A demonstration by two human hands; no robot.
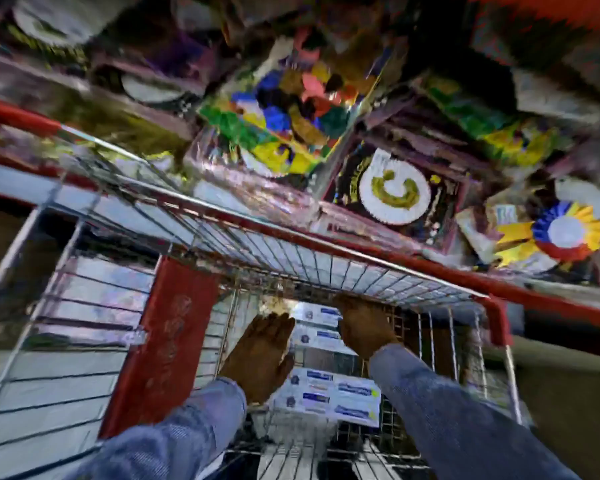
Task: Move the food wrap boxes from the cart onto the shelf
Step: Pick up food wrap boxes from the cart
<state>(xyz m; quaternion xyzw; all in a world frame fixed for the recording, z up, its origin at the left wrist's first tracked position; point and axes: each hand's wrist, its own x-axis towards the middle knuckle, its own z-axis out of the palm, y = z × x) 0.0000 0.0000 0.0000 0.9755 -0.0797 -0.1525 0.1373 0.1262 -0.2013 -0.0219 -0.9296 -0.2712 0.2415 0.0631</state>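
Where hands reach, white boxes (338, 396) (blue-labelled), stacked

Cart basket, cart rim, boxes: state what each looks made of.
Cart basket: bare metal wire, judging by its thin, shiny grey grid.
Cart rim: red, smooth; likely plastic or coated metal, blur leaves it open.
Boxes: probably printed cardboard, white with blue labels and flat, sharp-edged faces.

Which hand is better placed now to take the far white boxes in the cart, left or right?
Probably the right hand: it is already down at the far food wrap boxes, apparently touching them. The left hand hovers open, nearer the near boxes.
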